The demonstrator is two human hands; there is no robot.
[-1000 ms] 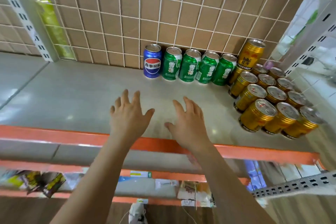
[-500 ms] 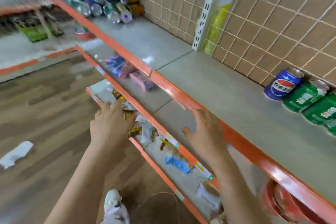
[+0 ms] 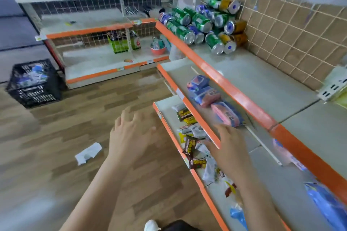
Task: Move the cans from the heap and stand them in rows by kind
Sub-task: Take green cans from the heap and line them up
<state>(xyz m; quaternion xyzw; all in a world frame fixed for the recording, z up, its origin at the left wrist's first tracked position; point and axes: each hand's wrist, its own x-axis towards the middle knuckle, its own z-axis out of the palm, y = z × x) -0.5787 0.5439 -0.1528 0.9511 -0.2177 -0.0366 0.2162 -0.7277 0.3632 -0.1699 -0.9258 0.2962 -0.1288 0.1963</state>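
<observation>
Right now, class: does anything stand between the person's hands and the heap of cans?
Nothing visible does. Both hands, left and right, are empty, and the shelf leading to the heap lies bare.

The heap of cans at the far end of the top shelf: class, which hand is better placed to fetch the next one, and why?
Probably the right hand. It is open and empty over the shelves on the same side as the heap of cans; the left hand, also empty, hangs over the floor, farther away.

A small shop: orange-edged metal shelving [image 3: 221, 78] with wire-grid backs lines the aisle, stocked with heaped drink cans [image 3: 202, 24] and wrapped snacks [image 3: 189, 144], a black plastic crate [image 3: 33, 82] on the wood-look floor.
</observation>
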